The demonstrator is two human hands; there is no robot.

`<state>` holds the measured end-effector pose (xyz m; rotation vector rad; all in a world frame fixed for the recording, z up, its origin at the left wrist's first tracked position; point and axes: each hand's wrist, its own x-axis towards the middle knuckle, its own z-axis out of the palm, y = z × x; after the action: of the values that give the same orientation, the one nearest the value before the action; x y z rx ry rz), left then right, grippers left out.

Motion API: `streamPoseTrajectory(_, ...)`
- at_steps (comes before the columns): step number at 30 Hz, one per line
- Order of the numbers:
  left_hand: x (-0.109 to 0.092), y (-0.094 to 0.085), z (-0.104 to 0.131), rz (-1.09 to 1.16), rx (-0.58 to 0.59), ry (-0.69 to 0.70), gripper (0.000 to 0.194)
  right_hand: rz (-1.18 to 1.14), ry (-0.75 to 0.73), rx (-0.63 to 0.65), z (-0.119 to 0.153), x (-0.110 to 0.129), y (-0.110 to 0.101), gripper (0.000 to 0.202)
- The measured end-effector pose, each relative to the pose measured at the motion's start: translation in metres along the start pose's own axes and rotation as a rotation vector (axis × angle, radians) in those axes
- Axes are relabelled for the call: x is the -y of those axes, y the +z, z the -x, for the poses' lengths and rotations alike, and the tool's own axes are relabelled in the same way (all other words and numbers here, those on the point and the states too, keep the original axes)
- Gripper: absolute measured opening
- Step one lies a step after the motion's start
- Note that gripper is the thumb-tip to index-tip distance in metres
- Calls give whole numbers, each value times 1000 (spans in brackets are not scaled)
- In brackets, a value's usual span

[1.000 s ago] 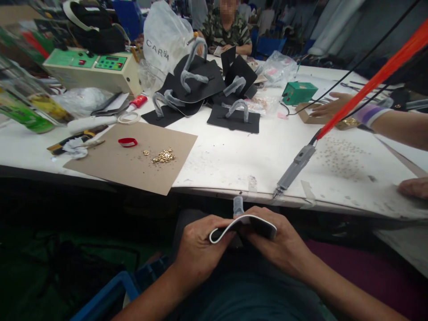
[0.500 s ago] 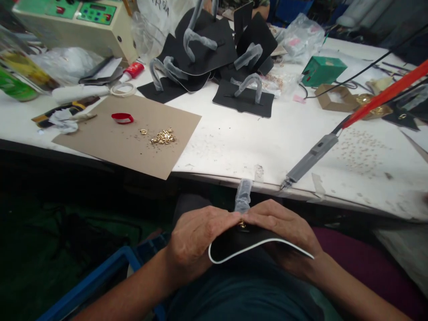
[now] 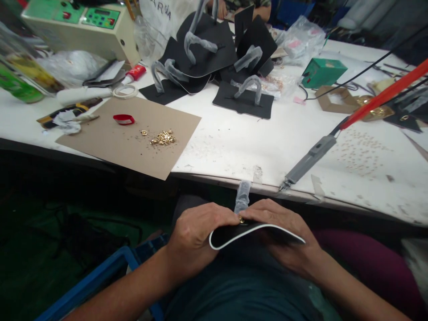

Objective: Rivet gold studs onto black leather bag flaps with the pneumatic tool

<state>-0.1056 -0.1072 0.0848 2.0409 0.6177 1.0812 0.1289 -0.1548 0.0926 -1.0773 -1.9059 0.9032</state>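
A black panel (image 3: 230,234) with a white edge is bent into a wave over my lap, just in front of the table. My left hand (image 3: 197,227) is closed around its left side, and my right hand (image 3: 284,227) grips the right side. Both thumbs and fingertips come together near a small gold metal fitting (image 3: 241,219) on the panel. Beyond them a handle wrapped in clear plastic (image 3: 243,196) sticks up from the panel. The underside of the panel and several fingertips are hidden.
A grey screwdriver (image 3: 309,162) hangs on an orange cord at the table edge. Gold fittings (image 3: 163,137) lie on brown cardboard (image 3: 133,156). Black panels with wrapped handles (image 3: 207,44) are piled behind. A blue crate (image 3: 96,276) stands at lower left. Across the table a person's arm (image 3: 230,9) shows.
The panel has tilted in my hands, so less of its black face shows, and its near edge has risen slightly. Both hands keep their hold.
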Motion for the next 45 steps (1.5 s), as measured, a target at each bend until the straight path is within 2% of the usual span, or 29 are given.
streamPoseTrajectory(4,7,6,-14,87,28,-333,7,-69,323,-84,-2,-2,4,13)
streamPoseTrajectory(6,14,7,-24,136,63,-489,3,-99,473,-134,-6,-7,3,15)
streamPoseTrajectory(8,26,8,-37,178,105,-606,4,-123,554,-160,-13,-16,-1,23)
streamPoseTrajectory(12,58,11,-65,223,153,-757,13,-65,698,-125,-39,-38,-13,26)
streamPoseTrajectory(18,98,24,-97,216,93,-900,17,58,814,-127,-75,-71,-19,22)
streamPoseTrajectory(22,109,29,-107,185,99,-930,13,110,831,-126,-85,-84,-18,19)
streamPoseTrajectory(29,113,29,-115,108,149,-941,16,126,892,-114,-93,-90,-21,16)
streamPoseTrajectory(34,110,27,-119,-3,189,-880,23,90,900,-128,-95,-86,-21,20)
streamPoseTrajectory(39,101,26,-119,-238,208,-788,25,102,889,-125,-95,-85,-18,21)
streamPoseTrajectory(41,98,26,-118,-332,210,-750,32,129,889,-122,-96,-86,-18,20)
streamPoseTrajectory(45,94,23,-112,-504,153,-674,70,188,887,-130,-100,-85,-18,21)
